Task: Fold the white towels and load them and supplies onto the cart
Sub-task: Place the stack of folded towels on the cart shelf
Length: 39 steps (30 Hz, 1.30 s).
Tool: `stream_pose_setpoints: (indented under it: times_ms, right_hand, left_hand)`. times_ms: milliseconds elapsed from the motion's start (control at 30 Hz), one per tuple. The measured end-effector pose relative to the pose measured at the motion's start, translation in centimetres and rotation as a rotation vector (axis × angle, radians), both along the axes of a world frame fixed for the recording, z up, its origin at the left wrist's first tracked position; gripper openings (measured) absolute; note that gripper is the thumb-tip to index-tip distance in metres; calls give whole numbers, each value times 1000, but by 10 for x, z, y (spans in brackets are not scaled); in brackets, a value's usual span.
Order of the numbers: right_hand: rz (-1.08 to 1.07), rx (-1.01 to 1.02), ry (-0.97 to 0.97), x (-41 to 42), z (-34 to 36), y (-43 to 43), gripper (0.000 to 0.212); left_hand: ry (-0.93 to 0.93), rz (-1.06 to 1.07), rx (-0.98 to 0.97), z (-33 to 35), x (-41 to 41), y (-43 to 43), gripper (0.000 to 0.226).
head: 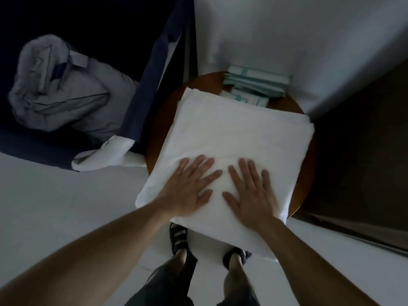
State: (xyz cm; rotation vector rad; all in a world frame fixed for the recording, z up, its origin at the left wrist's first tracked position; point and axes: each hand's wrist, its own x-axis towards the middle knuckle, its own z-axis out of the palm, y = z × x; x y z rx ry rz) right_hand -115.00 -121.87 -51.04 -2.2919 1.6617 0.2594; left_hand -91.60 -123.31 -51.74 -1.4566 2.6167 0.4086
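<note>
Towel [231,133] on tbl [162,117]; L grip [189,186], R grip [251,193] flat, fingers straight; packets [254,83] behind

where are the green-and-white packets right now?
Head view, upper centre: the green-and-white packets sit at the far edge of the round wooden table, just behind the folded white towel.

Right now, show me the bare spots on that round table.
Only thin wood strips: the table's left rim beside the towel, and its right rim. Teal packets crowd the far edge; left hand and right hand press the near end.
</note>
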Motion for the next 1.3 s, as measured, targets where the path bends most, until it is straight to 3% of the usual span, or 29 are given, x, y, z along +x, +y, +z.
stream_pose_setpoints:
  times_ms: [133, 233, 300, 400, 467, 533, 600, 667, 733, 800, 900, 1033, 1167, 1300]
  right_hand:
    - [-42, -36, -9, 0, 2, -6, 73]
    - [-117, -49, 13, -4, 6, -5, 73]
    - [-268, -80, 32, -10, 6, -6, 75]
    - [-579, -62, 8, -29, 4, -13, 87]
    - [-810, 0, -150, -47, 2, -14, 97]
    - [-1049, 113, -439, -58, 1, -14, 107]
    - [-1175, 154, -648, -66, -5, -18, 113]
    - [-1259, 194, -777, -64, -12, -19, 111]
    - [-1354, 234, -907, -70, -21, -21, 96]
    - [-1406, 290, -973, -75, -26, -25, 85]
    - [-1464, 325, -1090, -77, -31, -28, 91]
    - [-1473, 499, -1342, -82, -27, -30, 88]
    - [-1360, 778, -1550, -89, -22, -32, 55]
    - [-1307, 865, -1612, -96, -21, -35, 59]
  left_hand:
    - [-53, 172, -26, 3, 38, -39, 63]
    - [-83, 420, 138, 5, 60, -55, 70]
    - [1, 521, 256, 5, 63, -59, 78]
    - [305, 627, 371, 3, 57, -63, 84]
    - [460, 704, 417, 3, 54, -69, 93]
    - [584, 865, 509, 2, 57, -72, 108]
    - [673, 1020, 600, -5, 55, -83, 120]
    - [742, 1114, 675, -7, 62, -86, 113]
    - [823, 1162, 721, -13, 62, -90, 102]
    - [871, 1183, 737, -16, 59, -93, 86]
    - [910, 1202, 806, -14, 60, -97, 68]
    - [897, 1203, 992, -9, 62, -99, 83]
    - [913, 1183, 1099, 2, 63, -103, 82]
    - [939, 1225, 1175, 0, 68, -98, 96]
